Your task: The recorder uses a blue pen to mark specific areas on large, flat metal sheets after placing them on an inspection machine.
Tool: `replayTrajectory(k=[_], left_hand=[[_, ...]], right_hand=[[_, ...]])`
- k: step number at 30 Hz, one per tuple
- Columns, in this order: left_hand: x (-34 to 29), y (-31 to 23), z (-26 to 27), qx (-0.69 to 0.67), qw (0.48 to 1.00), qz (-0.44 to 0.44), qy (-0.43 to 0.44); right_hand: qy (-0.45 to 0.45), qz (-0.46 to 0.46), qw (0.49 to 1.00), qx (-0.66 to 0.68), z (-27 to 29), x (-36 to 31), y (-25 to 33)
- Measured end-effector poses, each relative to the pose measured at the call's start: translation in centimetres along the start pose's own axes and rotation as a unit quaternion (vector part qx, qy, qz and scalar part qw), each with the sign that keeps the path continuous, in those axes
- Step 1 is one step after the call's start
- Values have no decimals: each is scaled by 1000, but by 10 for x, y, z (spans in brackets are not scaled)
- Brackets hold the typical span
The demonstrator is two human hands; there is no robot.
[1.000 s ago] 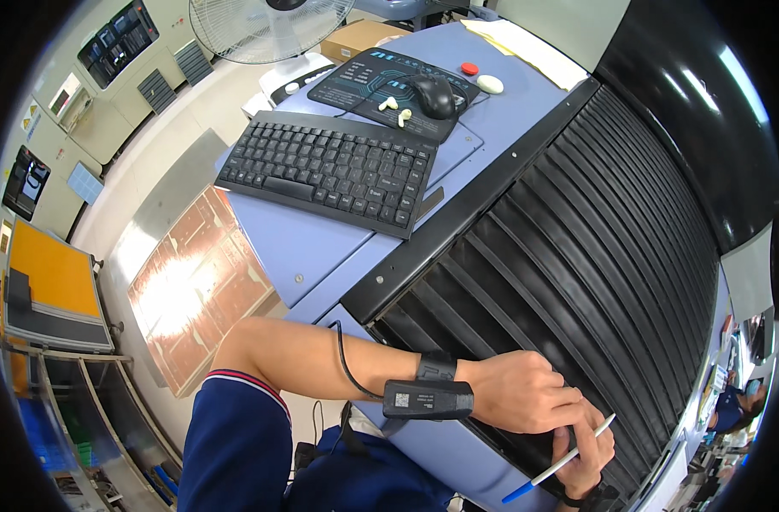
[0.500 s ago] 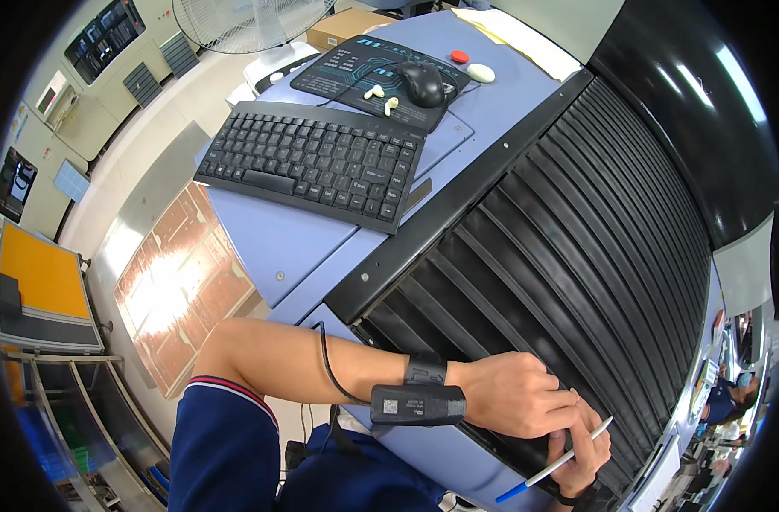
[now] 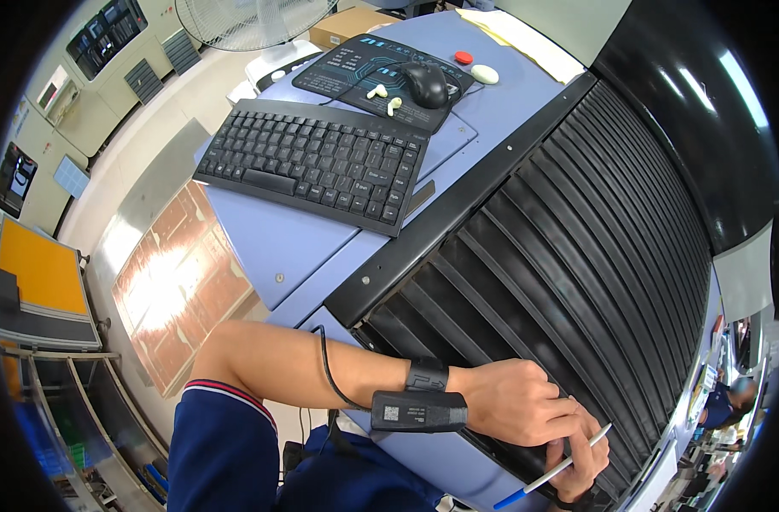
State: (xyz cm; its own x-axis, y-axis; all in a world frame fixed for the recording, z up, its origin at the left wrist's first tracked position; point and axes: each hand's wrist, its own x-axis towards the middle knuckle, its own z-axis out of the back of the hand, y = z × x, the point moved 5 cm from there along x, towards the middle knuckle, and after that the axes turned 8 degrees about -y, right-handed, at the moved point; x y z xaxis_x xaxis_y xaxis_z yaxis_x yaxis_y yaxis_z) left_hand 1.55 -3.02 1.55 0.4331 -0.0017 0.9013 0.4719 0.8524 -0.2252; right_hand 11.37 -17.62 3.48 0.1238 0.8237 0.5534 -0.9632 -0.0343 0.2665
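Observation:
Over the near part of a black ribbed bellows cover (image 3: 568, 247), my two hands meet. My left hand (image 3: 513, 403) is closed, its fingers curled against my right hand's fingers; whatever they may hold is hidden. My right hand (image 3: 584, 456) is closed too, with a slim white pen (image 3: 543, 477) lodged in it. The pen slants across the hand, its blue end pointing down toward me. A black box-shaped device (image 3: 419, 411) is strapped to my left wrist, with a cable running along the forearm. A dark band circles my right wrist.
A black keyboard (image 3: 317, 162) lies on the blue-grey machine top (image 3: 274, 243). Beyond it are a mouse pad (image 3: 347, 81), a black mouse (image 3: 425, 85), white earbuds (image 3: 394, 106), and red and pale green buttons. A fan (image 3: 253, 17) stands behind. Another person (image 3: 726, 403) is at far right.
Both hands sit very slightly lower in the picture, still together with the pen in my right hand. Nothing else visibly differs.

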Motion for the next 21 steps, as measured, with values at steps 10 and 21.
replayTrajectory(k=[10,21], left_hand=[[0,0,0,1,1000,-10,-3],[6,3,3,21,999,-36,-6]], right_hand=[[-8,14,1000,24,-3,-1,-5],[-26,38,999,18,5,4,5]])
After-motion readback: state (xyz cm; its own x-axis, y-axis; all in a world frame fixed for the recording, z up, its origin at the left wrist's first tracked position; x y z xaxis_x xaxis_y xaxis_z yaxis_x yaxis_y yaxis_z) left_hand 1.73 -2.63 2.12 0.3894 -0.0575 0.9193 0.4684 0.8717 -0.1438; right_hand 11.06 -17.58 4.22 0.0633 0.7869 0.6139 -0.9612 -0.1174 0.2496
